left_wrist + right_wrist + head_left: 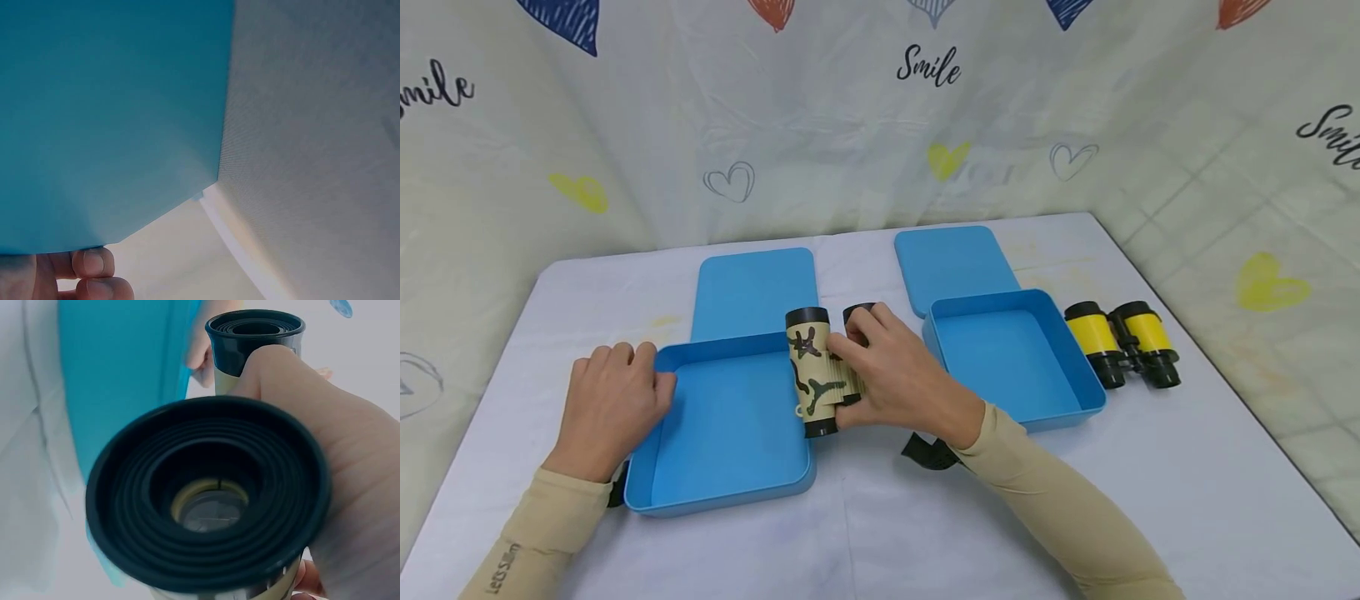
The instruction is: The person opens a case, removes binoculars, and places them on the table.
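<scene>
In the head view my right hand (902, 375) grips a pair of camouflage binoculars (808, 367) with black ends. They are over the right rim of the left blue box (722, 442); whether they touch it I cannot tell. The right wrist view shows their round black ends (206, 431) close up, one barrel behind the other. My left hand (617, 408) holds the left wall of that box near its far corner, the thumb at the rim. In the left wrist view the blue wall (112, 125) hides most of that hand, leaving only some curled fingertips (94, 262) showing.
A second blue box (1015, 358) stands open to the right. Behind the boxes lie two flat blue lids (756, 292), the right lid (955, 262) farther back. Yellow-and-black binoculars (1093, 337) lie beside the right box. A printed cloth (827, 117) hangs behind the white table (880, 533).
</scene>
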Tool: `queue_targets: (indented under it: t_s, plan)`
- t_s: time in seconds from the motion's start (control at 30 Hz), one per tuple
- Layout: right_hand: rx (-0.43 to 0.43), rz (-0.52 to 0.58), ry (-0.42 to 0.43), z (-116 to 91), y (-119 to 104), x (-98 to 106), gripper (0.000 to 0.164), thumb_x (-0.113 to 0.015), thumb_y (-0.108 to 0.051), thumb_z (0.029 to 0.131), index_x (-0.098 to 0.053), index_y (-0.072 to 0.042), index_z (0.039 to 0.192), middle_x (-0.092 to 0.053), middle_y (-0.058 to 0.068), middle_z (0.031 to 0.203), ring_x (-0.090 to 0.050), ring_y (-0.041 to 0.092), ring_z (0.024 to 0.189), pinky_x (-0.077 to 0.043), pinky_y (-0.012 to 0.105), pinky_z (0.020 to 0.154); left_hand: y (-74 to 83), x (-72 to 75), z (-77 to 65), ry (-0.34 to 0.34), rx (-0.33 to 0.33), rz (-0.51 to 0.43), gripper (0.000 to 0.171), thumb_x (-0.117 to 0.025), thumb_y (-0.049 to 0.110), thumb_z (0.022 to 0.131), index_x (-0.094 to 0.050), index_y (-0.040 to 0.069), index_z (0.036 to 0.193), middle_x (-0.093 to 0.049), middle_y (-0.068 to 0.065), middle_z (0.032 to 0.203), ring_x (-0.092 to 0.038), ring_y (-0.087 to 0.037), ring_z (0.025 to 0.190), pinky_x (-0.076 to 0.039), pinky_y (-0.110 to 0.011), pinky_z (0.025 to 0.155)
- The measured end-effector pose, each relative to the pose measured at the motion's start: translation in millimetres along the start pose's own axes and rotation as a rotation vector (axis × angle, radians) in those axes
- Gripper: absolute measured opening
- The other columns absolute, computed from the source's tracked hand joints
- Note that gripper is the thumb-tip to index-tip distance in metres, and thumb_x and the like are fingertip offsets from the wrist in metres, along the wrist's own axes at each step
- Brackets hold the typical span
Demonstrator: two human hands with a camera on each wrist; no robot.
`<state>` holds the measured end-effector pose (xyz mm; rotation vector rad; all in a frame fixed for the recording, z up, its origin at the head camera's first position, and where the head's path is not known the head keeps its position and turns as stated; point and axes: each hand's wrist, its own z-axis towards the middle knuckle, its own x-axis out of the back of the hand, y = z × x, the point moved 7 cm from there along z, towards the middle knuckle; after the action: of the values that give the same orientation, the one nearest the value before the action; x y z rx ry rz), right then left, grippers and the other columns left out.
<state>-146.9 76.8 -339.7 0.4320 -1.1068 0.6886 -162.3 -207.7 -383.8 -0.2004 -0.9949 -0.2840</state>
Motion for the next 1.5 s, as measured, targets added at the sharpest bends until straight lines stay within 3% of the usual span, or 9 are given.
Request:
queue_targets:
  t_s: [0.4,0.93,1.5]
  plan:
    - [0.023,-0.047,-0.022,-12,8,-10,0.059,-0.083,-0.047,0.059,-0.061,-0.017,0.104,-0.044,0.002,0.091,-0.035,0.018,0.084,-0.03,0.028,0.07,-0.3,2.0,1.0,0.018,-0.013,-0.018,0.024,-0.06,0.008,0.084,-0.045,0.003,0.066,-0.034,-0.008,0.055,-0.031,-0.025,0.05,-0.021,-0.031,0.051]
    - [0.032,-0.085,-0.074,-20,9,-21,0.063,-0.086,-0.053,0.061,-0.063,-0.016,0.107,-0.049,0.003,0.093,-0.039,0.018,0.085,-0.037,0.028,0.07,-2.5,-1.1,0.0,-0.031,0.018,-0.016,0.023,-0.06,0.01,0.087,-0.048,0.001,0.069,-0.038,-0.011,0.057,-0.035,-0.026,0.052,-0.024,-0.033,0.051]
    - [0.048,-0.085,-0.164,-25,7,-35,0.067,-0.089,-0.055,0.064,-0.061,-0.017,0.111,-0.05,0.003,0.093,-0.039,0.018,0.084,-0.038,0.028,0.07,-1.8,-1.3,1.9,-0.021,0.012,-0.013,0.023,-0.059,0.01,0.086,-0.046,0.002,0.068,-0.036,-0.01,0.056,-0.034,-0.026,0.051,-0.023,-0.033,0.051]
